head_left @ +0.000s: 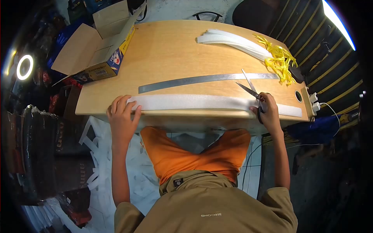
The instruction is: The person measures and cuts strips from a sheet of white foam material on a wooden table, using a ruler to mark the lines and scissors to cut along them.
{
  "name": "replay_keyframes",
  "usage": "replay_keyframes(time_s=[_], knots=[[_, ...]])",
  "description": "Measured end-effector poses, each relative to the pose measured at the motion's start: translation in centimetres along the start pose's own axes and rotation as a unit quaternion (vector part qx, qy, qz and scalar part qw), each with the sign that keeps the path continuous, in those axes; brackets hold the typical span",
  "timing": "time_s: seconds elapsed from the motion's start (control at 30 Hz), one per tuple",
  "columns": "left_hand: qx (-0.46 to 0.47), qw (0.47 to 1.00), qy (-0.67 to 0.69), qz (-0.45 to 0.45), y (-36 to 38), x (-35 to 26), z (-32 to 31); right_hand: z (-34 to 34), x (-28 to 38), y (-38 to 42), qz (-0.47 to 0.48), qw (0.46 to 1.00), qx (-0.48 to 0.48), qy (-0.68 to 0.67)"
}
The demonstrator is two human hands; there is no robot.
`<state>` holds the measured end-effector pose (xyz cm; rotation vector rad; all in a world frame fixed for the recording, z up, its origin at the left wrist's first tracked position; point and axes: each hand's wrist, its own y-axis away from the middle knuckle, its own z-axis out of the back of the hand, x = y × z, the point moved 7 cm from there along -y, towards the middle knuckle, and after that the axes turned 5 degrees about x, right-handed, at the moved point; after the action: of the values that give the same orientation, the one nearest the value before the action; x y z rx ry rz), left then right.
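A long, flat white foam strip (186, 102) lies lengthwise along the near edge of a pale wood-toned bench (167, 50). The left hand (122, 114) is at the strip's left end, its fingers spread and resting on the foam, the thumb held apart from the others near the bench edge. The right hand (269, 110) is over the strip toward its right end, its fingers closed around the dark handles of a pair of scissors (248, 90). The scissor blades stand apart and point away from the person; one looks dark, the other bright, and the bright one overlaps a long, narrow grey metal ruler (206, 79) in this view, though whether they touch I cannot tell. The ruler lies just beyond the foam strip, roughly along it. Farther back on the right is a stack of white foam strips (233, 42), with a tangle of thin yellow ribbons (279, 57) at its right end, reaching over the ruler's tip. An open cardboard box with blue and yellow printed sides (116, 62) stands at the bench's left side, flaps raised. White plugs (315, 106) sit in a socket strip at the right edge.
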<state>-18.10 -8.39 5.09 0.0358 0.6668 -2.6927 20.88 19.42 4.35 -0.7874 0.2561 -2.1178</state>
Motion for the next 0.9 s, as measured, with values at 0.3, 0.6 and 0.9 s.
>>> replay_keyframes(time_s=[0.3, 0.6, 0.9], knots=[[0.035, 0.981, 0.082, -0.174, -3.4, -14.9, -4.0, 0.8, 0.3, -1.7, 0.008, 0.997, 0.056, 0.052], [0.075, 0.970, 0.082, -0.215, -4.7, -16.8, -7.3, 1.1, -1.0, -1.8, -0.003, 0.994, 0.057, 0.094], [0.073, 0.982, 0.109, -0.139, -2.9, -14.6, -6.4, 1.4, -2.2, -1.4, 0.015, 0.993, 0.038, 0.115]])
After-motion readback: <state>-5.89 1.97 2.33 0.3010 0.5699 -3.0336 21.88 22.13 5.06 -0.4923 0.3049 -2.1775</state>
